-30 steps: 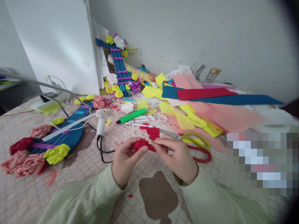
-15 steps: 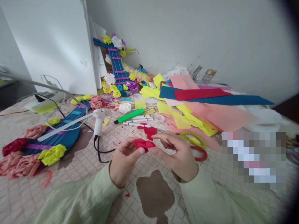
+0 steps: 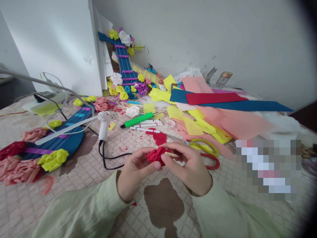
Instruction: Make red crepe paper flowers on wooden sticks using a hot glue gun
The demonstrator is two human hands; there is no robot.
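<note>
A crumpled red paper flower (image 3: 156, 154) is held between both hands above the table. My left hand (image 3: 135, 170) is closed round its left side, with the thumb along the lower edge. My right hand (image 3: 189, 165) is closed at its right side, thumb tip against the red folds. A thin pale wooden stick (image 3: 173, 154) lies between the right thumb and fingers, its far end hidden by the hand. Just beyond the fingers, red paper pieces (image 3: 159, 137) lie on the table. Yellow-handled scissors (image 3: 206, 147) and a red handle loop (image 3: 211, 161) are right of my right hand.
A white glue gun (image 3: 103, 125) stands at left, its black cord running toward my left hand. Beside it lies a blue paper guitar (image 3: 71, 138) with paper flowers. Several markers (image 3: 148, 124), a green marker (image 3: 138, 120) and coloured paper strips (image 3: 230, 105) lie farther back.
My right hand has moved in against the red paper, its thumb now touching it. The red paper has turned and looks more bunched. The stick now shows beside it.
</note>
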